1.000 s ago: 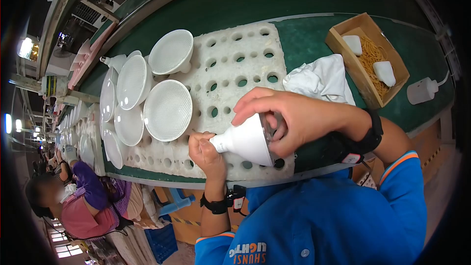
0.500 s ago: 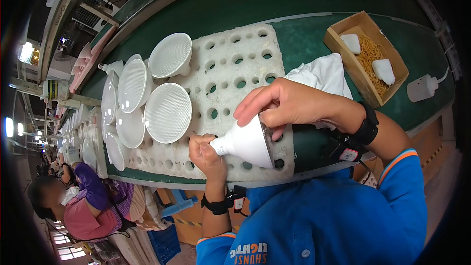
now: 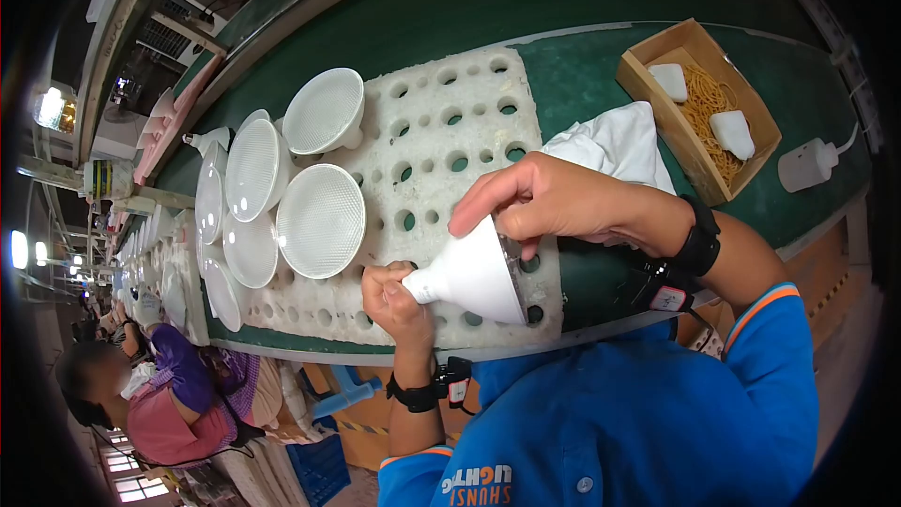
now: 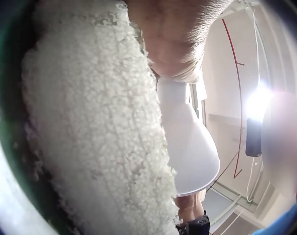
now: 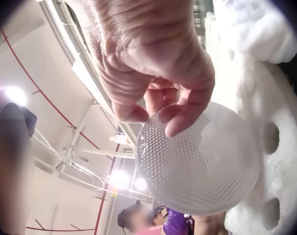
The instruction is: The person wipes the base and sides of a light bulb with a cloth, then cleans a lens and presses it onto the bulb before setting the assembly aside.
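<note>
- Lamp (image 3: 469,274) is held on its side above the near edge of the foam block (image 3: 441,141), close to the block's near right corner; its neck points toward the left edge, its lens toward the right. Whether its lower rim touches the foam I cannot tell.
- What has changed over the last second: the right hand (image 3: 568,199) has drawn its fingers back from across the lens and now holds the upper rim, while lamp and left hand (image 3: 396,305) stay almost in place. I judge that the lamp is steadied for handling rather than being carried anywhere.
- Left hand: fingers curled closed around the neck, hiding its end.
- Right hand: fingers bent in a part-open arch, gripping the rim; in the right wrist view one fingertip (image 5: 178,126) lies on the lens face, others at or behind the rim.
- Other lamps (image 3: 322,222) crowd the left end of the block, lenses up or tilted.
- A cloth (image 3: 610,145) lies just beyond the block's right edge on the green table (image 3: 582,75).
- Farther right, a box (image 3: 671,137) contains rubber bands (image 3: 704,117) and two white pads (image 3: 732,135); a bottle (image 3: 805,169) lies near the table's right end.
</note>
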`<action>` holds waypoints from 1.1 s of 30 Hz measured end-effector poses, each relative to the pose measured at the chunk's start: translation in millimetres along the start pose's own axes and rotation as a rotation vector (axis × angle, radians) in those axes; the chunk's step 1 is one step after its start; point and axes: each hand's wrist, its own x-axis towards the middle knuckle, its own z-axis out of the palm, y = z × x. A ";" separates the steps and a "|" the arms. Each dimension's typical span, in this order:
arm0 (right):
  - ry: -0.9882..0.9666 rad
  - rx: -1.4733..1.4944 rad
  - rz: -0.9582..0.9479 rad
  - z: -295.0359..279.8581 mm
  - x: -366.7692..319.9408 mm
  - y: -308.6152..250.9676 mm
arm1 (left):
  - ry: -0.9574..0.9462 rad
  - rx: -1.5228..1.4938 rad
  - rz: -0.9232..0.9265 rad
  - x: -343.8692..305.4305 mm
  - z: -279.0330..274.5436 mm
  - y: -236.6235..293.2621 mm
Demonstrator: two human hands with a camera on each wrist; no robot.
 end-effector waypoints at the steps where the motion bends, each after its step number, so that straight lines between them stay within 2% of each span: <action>1: 0.013 0.022 0.010 -1.8 2.3 2.6 | 0.006 -0.010 0.001 -0.5 -0.3 -1.6; 5: -0.026 -0.021 0.000 0.0 -0.5 5.8 | 0.025 0.013 0.019 -0.5 2.4 1.9; 8: -0.031 -0.307 -0.169 9.4 -12.8 3.7 | 0.012 -0.012 0.017 -0.2 2.0 1.6; 14: -0.087 -0.327 -0.184 7.8 -10.5 4.3 | 0.003 -0.046 0.002 -0.3 1.1 1.4; 23: -0.084 -0.294 -0.090 3.4 -5.2 -2.0 | 0.028 -0.012 -0.025 2.7 4.0 4.3; 26: 0.007 -0.072 -0.090 9.2 -2.2 4.7 | 0.028 -0.009 -0.017 1.7 3.4 3.7; 29: 0.013 -0.057 -0.116 4.0 6.0 9.5 | 0.017 -0.019 -0.006 0.1 1.9 1.6; 32: -0.003 -0.036 -0.023 0.5 4.1 5.0 | 0.027 -0.018 -0.005 -1.4 2.9 2.3; 33: -0.003 -0.047 -0.054 0.8 3.4 6.2 | 0.034 -0.003 -0.006 -0.7 3.4 3.4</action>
